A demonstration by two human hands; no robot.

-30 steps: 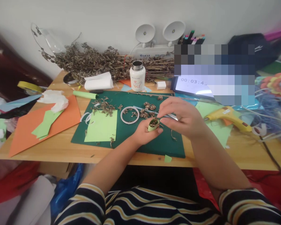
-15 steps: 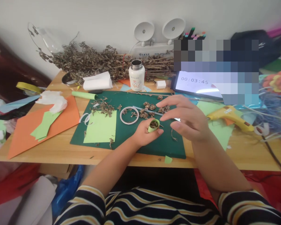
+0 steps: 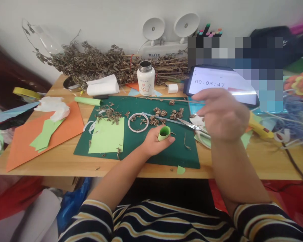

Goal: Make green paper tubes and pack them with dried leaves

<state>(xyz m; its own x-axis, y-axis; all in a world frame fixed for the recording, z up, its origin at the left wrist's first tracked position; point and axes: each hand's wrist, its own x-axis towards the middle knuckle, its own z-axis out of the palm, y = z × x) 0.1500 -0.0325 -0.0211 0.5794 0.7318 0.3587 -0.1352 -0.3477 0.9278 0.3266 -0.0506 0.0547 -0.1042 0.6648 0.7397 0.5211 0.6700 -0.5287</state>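
My left hand (image 3: 155, 141) is wrapped around a short rolled tube of green paper (image 3: 164, 133), held upright with its mouth toward me. Its green inner wall shows, dark lower down. My right hand (image 3: 221, 116) is raised over the right side, blurred, with fingers bent near a long thin dry stalk (image 3: 164, 99). Whether the fingers touch the stalk I cannot make out. Partly behind the right wrist lie open scissors (image 3: 195, 127). Clumps of dried leaves (image 3: 175, 113) and a roll of white tape (image 3: 138, 122) rest on the green cutting mat (image 3: 176, 151).
A light green paper sheet (image 3: 107, 136) lies on the mat, orange paper (image 3: 45, 141) left of it. A white bottle (image 3: 145, 80) stands open behind, before a heap of dried plants (image 3: 91, 64). On the right are a phone (image 3: 212, 82) and a yellow glue gun (image 3: 261, 127).
My right hand has moved away from the tube, up and right, uncovering the scissors. Leaf bits seen near the tube's mouth no longer show. The left hand keeps hold of the tube.
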